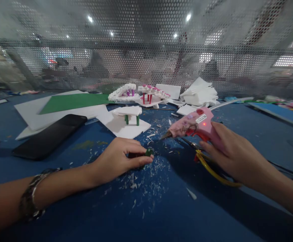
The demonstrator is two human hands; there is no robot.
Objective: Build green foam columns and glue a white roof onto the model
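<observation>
My left hand [121,154] rests low over the table, thumb and fingers pinched on a small dark green piece [149,152] whose kind I cannot make out. To the right, my right hand [234,154] is wrapped round the handle of a pink hot glue gun [194,123]. Its metal nozzle points left, a little apart from the green piece, and a red light glows on its side. A clear glue stick [232,102] sticks out of its back. Beyond my left hand stands a small white model [128,111] with green posts, on a white sheet [108,121].
White models with purple posts [123,92] and red posts [152,94] stand farther back, beside stacked white sheets [199,92]. A black phone-like slab [50,136] and a green sheet [73,102] lie left. Yellow-handled pliers or cutters [211,171] lie under my right hand. White scraps litter the blue table [161,215].
</observation>
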